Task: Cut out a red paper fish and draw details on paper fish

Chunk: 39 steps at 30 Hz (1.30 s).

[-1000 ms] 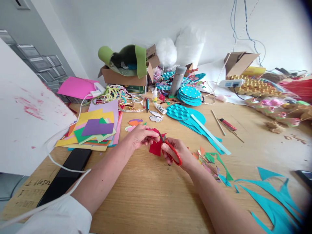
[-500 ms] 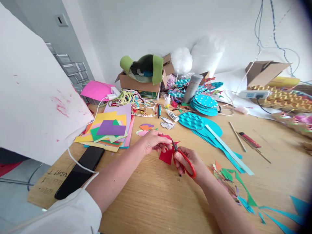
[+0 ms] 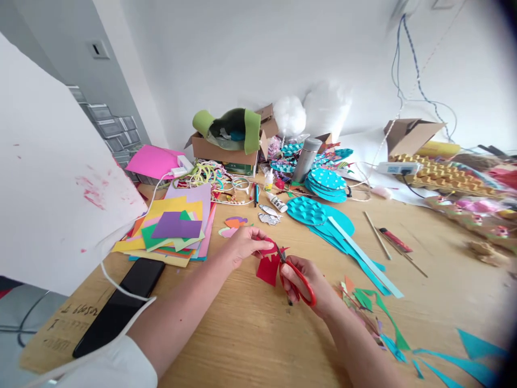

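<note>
My left hand (image 3: 249,245) pinches a piece of red paper (image 3: 267,270) between thumb and fingers above the table. Part of the paper hangs down below the fingertips, with a jagged cut edge. In my right hand (image 3: 304,280) are red-handled scissors (image 3: 306,285), my fingers wrapped through the loops. The dark blades point up and away from me and meet the red paper beside my left fingertips. Whether the blades are fully closed I cannot tell. Just beyond my left hand lie small cut paper shapes (image 3: 235,221) in orange, purple, pink and green.
Stacked coloured paper (image 3: 177,224) and a black phone (image 3: 121,307) lie left. Farther back are a glue bottle (image 3: 278,203), a grey thermos (image 3: 307,160) and a box (image 3: 224,151). Blue discs (image 3: 307,210), sticks (image 3: 377,235) and paper scraps (image 3: 399,334) spread to the right.
The camera view has shifted, so the scene sits lower and farther left. Both hands still hold the red paper and the scissors in nearly the same pose.
</note>
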Motion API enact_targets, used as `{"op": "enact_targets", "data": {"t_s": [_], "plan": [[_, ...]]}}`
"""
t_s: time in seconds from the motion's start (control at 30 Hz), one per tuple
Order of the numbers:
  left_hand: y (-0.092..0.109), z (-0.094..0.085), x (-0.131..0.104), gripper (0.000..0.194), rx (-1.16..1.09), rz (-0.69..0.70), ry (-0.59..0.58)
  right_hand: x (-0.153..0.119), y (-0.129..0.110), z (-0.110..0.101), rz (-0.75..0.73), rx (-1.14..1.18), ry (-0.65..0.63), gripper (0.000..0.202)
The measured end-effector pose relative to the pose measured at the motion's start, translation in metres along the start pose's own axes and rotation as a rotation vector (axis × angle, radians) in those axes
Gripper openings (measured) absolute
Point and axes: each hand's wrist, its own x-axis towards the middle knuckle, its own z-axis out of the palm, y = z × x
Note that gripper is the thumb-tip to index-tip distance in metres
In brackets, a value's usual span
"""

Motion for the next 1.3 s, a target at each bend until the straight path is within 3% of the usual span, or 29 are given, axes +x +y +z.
{"op": "enact_targets", "data": {"t_s": [0.3, 0.57, 0.97, 1.3], "plan": [[0.0007, 0.0024, -0.0009, 0.03, 0.081, -0.03, -0.039, -0.0009, -0.0038, -0.0024, 0.019, -0.018, -0.013, 0.05], [0.0007, 0.0006, 0.0024, 0.026, 0.212, 0.11, 0.021, -0.0006, -0.005, -0.004, 0.036, 0.038, -0.017, 0.05], [-0.0016, 0.0065, 0.0016, 0.021, 0.234, 0.028, -0.083, -0.0006, -0.0054, -0.0063, 0.029, 0.053, -0.025, 0.05], [0.0014, 0.0081, -0.0014, 0.021, 0.196, 0.0, -0.081, -0.0018, -0.0071, -0.0049, 0.012, 0.091, -0.041, 0.051]]}}
